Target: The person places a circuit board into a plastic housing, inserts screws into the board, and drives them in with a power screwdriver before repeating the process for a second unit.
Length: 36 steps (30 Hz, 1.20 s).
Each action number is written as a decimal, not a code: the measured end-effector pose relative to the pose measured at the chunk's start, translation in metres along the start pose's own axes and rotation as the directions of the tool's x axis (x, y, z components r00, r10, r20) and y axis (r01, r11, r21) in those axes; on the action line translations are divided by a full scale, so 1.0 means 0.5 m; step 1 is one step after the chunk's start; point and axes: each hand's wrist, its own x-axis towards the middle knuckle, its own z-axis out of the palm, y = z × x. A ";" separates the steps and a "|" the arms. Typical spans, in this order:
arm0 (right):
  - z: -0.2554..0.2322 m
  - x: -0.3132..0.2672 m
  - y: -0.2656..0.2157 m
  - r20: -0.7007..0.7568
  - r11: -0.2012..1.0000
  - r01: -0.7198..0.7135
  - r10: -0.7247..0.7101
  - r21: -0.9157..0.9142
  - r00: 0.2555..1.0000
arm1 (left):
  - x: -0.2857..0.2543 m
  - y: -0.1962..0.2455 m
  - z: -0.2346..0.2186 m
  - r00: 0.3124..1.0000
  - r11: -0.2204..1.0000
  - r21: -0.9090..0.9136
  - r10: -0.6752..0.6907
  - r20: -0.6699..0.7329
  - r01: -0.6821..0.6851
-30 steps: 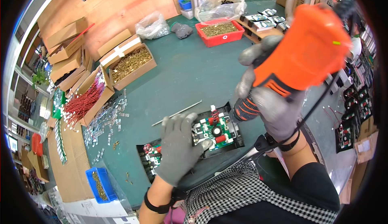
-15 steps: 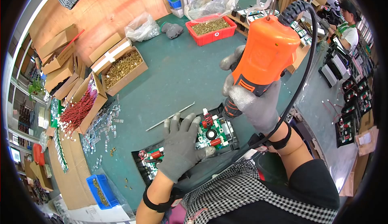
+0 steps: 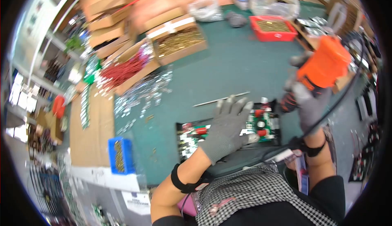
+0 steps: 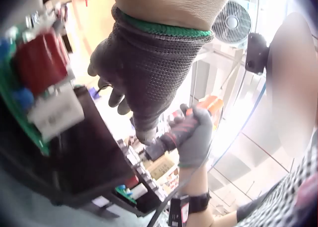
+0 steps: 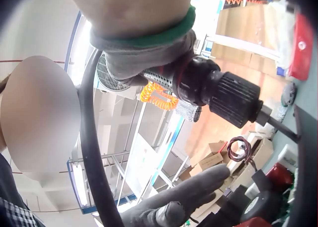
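A black tray (image 3: pixel 232 144) with green circuit boards (image 3: pixel 261 125) lies at the table's near edge. The gloved left hand (image 3: pixel 228 130) rests across its middle, fingers straight, thumb by the right-hand board. The gloved right hand (image 3: pixel 308 99) grips an orange and black power screwdriver (image 3: pixel 324 65) by its dark lower body, at the tray's right end. In the right wrist view the screwdriver's chuck (image 5: pixel 233 98) holds a metal bit that reaches down to the tray's edge; whether it touches a screw cannot be told. The left wrist view shows the left hand (image 4: pixel 149 68) over the tray.
Beyond the tray lies a thin metal rod (image 3: pixel 220 98). A carton of brass-coloured screws (image 3: pixel 179 44), a red bin (image 3: pixel 274 36), a blue bin (image 3: pixel 121 156), red wires (image 3: pixel 124 71) and scattered clear pieces (image 3: pixel 143 93) surround the work area. The black cable (image 3: pixel 339 111) hangs beside the right arm.
The head view has swung, so the scene sits further right in it. The left hand still rests on the tray, and the right hand still grips the screwdriver, which has moved to the tray's right end.
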 end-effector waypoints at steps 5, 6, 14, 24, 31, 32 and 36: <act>-0.024 0.025 -0.019 0.014 0.970 0.112 -0.118 0.217 0.993 | -0.120 -0.161 -0.112 0.892 0.909 -0.137 -0.414 -0.183 0.393; -0.027 0.033 -0.028 0.023 0.964 0.147 -0.156 0.221 0.987 | -0.156 -0.215 -0.115 0.824 0.843 -0.158 -0.536 -0.184 0.514; 0.010 0.020 -0.074 0.099 0.945 0.121 -0.158 0.303 0.982 | -0.270 -0.361 -0.095 0.429 0.454 -0.235 -0.890 -0.154 0.859; 0.061 0.013 -0.137 0.191 0.827 0.018 -0.151 0.562 0.970 | -0.197 -0.206 -0.110 0.632 0.774 -0.293 -0.630 -0.452 0.561; 0.069 0.019 -0.141 0.170 0.702 0.077 -0.275 0.708 0.946 | -0.107 0.003 -0.096 0.898 0.963 -0.246 -0.202 -0.391 0.110; 0.068 0.020 -0.139 0.149 0.694 0.108 -0.299 0.712 0.942 | -0.104 0.009 -0.091 0.896 0.963 -0.254 -0.189 -0.402 0.089; 0.067 0.044 -0.094 0.168 0.566 0.173 -0.498 0.806 0.851 | -0.095 0.023 -0.084 0.902 0.971 -0.230 -0.159 -0.401 0.069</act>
